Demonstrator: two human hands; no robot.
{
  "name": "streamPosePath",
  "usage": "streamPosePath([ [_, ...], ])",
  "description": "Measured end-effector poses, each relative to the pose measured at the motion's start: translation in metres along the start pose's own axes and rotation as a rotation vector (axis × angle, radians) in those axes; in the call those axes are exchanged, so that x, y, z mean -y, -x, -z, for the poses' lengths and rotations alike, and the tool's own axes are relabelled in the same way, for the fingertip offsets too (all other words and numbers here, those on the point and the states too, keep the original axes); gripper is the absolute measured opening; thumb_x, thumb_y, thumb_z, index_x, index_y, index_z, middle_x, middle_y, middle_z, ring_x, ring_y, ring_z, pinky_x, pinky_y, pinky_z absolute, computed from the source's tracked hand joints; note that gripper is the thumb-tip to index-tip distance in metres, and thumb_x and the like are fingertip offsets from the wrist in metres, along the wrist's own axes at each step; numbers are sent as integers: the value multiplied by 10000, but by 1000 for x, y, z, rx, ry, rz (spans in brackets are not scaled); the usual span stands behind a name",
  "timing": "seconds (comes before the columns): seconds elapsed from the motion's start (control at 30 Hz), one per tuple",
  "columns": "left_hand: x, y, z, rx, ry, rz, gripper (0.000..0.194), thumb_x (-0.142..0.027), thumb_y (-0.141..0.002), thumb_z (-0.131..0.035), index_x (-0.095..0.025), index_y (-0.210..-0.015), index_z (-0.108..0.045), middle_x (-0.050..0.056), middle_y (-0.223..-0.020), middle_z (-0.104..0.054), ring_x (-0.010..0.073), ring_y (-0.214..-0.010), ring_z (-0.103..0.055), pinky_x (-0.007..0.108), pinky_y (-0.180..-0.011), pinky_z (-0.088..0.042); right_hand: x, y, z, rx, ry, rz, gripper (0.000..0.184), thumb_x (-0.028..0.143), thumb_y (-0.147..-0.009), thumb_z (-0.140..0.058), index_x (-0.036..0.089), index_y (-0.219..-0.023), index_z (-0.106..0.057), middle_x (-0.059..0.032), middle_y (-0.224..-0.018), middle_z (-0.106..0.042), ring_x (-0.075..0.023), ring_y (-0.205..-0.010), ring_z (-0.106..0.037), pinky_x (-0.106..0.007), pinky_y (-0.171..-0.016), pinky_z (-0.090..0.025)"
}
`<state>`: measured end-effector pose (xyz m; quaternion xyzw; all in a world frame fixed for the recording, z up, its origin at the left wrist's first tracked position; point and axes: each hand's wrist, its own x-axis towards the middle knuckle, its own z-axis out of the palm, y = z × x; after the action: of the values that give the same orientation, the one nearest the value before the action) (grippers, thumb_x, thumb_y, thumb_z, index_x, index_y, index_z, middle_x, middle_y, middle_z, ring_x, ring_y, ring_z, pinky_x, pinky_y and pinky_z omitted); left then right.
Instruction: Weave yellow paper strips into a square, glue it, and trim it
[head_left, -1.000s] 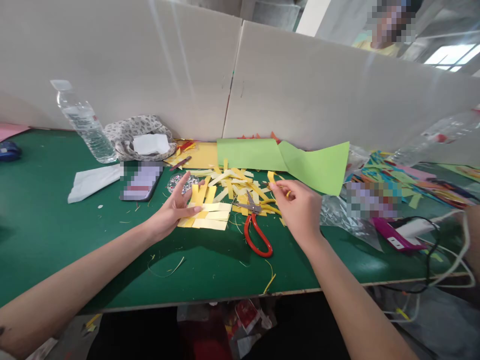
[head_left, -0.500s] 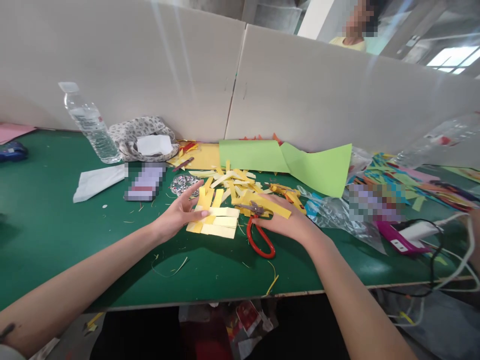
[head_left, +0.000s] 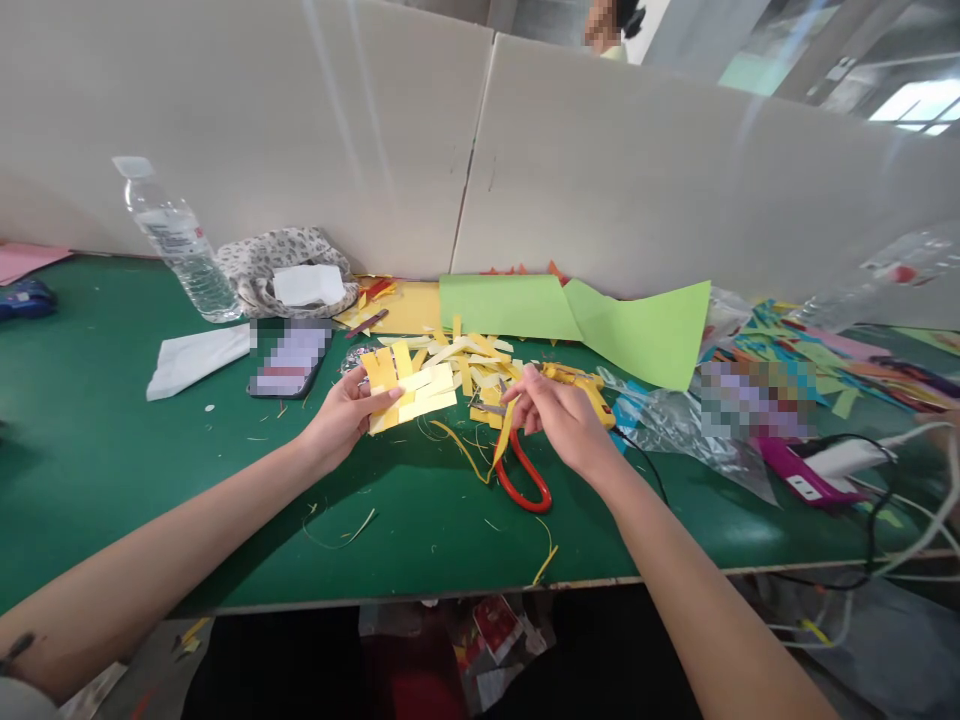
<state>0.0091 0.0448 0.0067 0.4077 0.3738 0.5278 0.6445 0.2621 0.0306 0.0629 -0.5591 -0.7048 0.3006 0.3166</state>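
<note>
My left hand (head_left: 346, 412) is closed on a small woven piece of yellow paper strips (head_left: 424, 393), pinched at its left edge with the thumb on top. Deeper yellow strips stick up from it, and paler ones run across to the right. My right hand (head_left: 559, 412) has its fingers drawn together around a narrow yellow paper strip (head_left: 504, 445), whose loose end curls down toward the table. Below those fingers lie red-handled scissors (head_left: 525, 488), their blades partly hidden by the strip. Behind both hands is a heap of cut yellow strips (head_left: 472, 355).
Right of the heap are a yellow glue gun (head_left: 577, 385), clear plastic wrap (head_left: 675, 430) and a magenta power strip (head_left: 799, 480) with cables. Green paper sheets (head_left: 510, 307) lie against the partition. A phone (head_left: 292, 360) and water bottle (head_left: 184, 250) stand left on the green table.
My left hand has lifted and tilted the woven piece, shifting it left. My right hand has come up off the scissors area, and a thin curled strip now hangs from its fingers.
</note>
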Motion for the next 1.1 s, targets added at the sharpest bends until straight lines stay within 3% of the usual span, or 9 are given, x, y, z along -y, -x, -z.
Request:
streamPosePath([
  [0.07, -1, 1, -1, -7, 10, -1, 435, -146, -663, -737, -171, -1055, -552, 67, -954, -699, 165, -775, -682, 205, -636, -548, 6, 4, -5, 134, -27, 16, 479, 550, -878, -305, 180, -864, -609, -26, -634, -604, -115, -534, -534, -261, -541, -422],
  [0.2, -2, 3, -3, 8, 37, -6, 445, -126, -656, -735, -177, -1058, -552, 71, -988, -693, 173, -789, -681, 216, -651, -552, 9, 10, -15, 411, 153, 38, 386, 503, -696, -637, 212, -943, -588, -3, -705, -638, -123, -588, -555, -248, -526, -404],
  [0.3, -2, 2, -3, 11, 35, -4, 422, -126, -662, -733, -174, -1041, -553, 72, -981, -694, 170, -779, -681, 214, -647, -555, 7, 11, -22, 468, 386, 106, 236, 378, -667, -677, 208, -821, -620, 26, -583, -603, -110, -515, -515, -252, -499, -359],
  [0.4, 0, 1, -1, 12, 27, -6, 407, -129, -665, -733, -173, -1027, -551, 73, -963, -697, 168, -764, -681, 219, -647, -558, 4, 9, -24, 375, 532, 200, 46, 210, -710, -592, 206, -686, -631, 21, -579, -610, -105, -533, -512, -254, -517, -347],
  [0.63, 0, 2, -2, 10, 28, -2, 433, -126, -651, -739, -182, -1037, -552, 68, -953, -696, 167, -750, -679, 220, -633, -551, -7, 6, -24, 259, 517, 343, 180, 105, -720, -516, 224, -698, -649, 10, -716, -662, -130, -655, -566, -277, -603, -423],
  [0.77, -1, 2, -2, -58, -18, 26, 424, -140, -614, -763, -176, -995, -581, 45, -870, -701, 154, -698, -670, 210, -586, -533, -22, -7, -23, -24, 343, 345, 191, 186, -825, -463, 210, -865, -649, -30, -890, -673, -150, -797, -608, -293, -712, -490],
  [0.87, 0, 3, -3, -134, -101, 69, 388, -174, -593, -782, -167, -943, -613, 39, -859, -703, 150, -725, -666, 203, -606, -522, -37, -17, -18, -190, 483, 293, 308, 239, -872, -412, 203, -1116, -596, -92, -1128, -610, -235, -1061, -546, -415, -889, -456],
  [1.0, 1, 6, -5, -38, -177, 127, 360, -238, -604, -781, -170, -929, -641, 61, -977, -696, 173, -832, -662, 254, -736, -525, -39, -20, -14, -293, 581, 294, 376, 292, -887, -404, 207, -1238, -509, -133, -1287, -485, -300, -1161, -470, -501, -943, -409],
  [1.1, 1, 10, -9, 77, -169, 158, 324, -249, -618, -773, -164, -906, -651, 67, -957, -703, 176, -814, -663, 275, -741, -524, -26, -13, -19, -274, 331, 306, 404, 316, -868, -460, 255, -1267, -450, -92, -1275, -498, -259, -1160, -481, -458, -957, -418],
])
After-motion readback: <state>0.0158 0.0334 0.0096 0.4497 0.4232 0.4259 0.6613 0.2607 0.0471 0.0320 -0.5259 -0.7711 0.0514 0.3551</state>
